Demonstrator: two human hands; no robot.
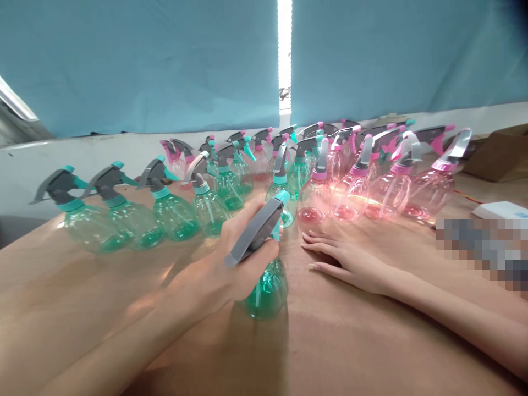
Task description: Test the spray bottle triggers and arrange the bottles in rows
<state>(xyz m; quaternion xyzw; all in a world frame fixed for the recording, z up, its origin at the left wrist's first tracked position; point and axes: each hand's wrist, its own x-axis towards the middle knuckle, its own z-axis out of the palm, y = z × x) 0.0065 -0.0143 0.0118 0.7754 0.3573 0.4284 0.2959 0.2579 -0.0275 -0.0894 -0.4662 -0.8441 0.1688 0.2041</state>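
Note:
My left hand is wrapped round the neck of a green spray bottle with a grey trigger head; the bottle stands on the brown table in front of me. My right hand lies flat on the table just to the right of it, fingers stretched out and holding nothing. Behind both hands stand rows of spray bottles: green ones on the left, pink ones on the right.
A blue curtain hangs behind the table, with a bright gap in the middle. A white box and a red wire lie at the right edge, near a brown cardboard box.

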